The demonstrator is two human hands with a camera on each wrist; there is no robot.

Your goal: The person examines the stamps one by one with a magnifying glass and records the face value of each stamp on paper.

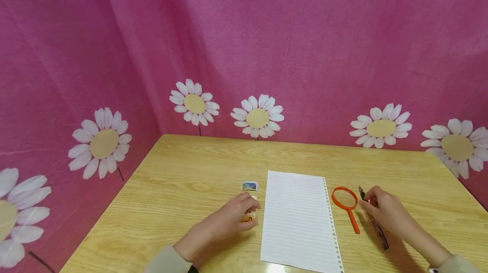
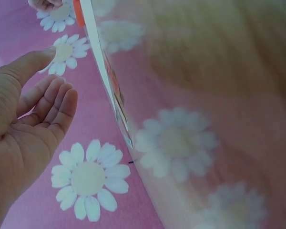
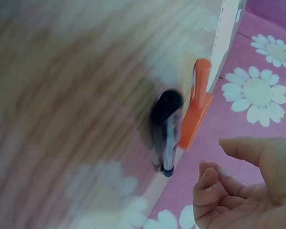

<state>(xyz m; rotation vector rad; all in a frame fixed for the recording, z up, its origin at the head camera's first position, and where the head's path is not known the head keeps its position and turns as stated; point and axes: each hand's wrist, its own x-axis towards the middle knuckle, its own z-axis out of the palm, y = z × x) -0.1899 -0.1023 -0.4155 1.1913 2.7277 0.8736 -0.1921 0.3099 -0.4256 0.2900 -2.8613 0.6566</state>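
My left hand point(image 1: 237, 211) hovers at the left of a lined sheet of paper point(image 1: 299, 222), thumb and fingers apart with nothing between them. Under it, partly hidden, lies a small orange stamp-like piece point(image 1: 248, 218); a blue-and-green stamp-like piece point(image 1: 250, 186) lies just beyond. On the other side, my right hand point(image 1: 386, 211) is over a dark pen point(image 1: 380, 232), covering its middle. The right wrist view shows a gap between the right thumb and fingers, with the pen point(image 3: 168, 133) apart from them. Left of that hand lies an orange magnifying glass point(image 1: 353, 221).
Everything lies on a light wood-grain table point(image 1: 183, 179). Pink cloth point(image 1: 305, 52) with white daisies hangs behind the table and along its left side. The sheet's punched edge faces the magnifying glass.
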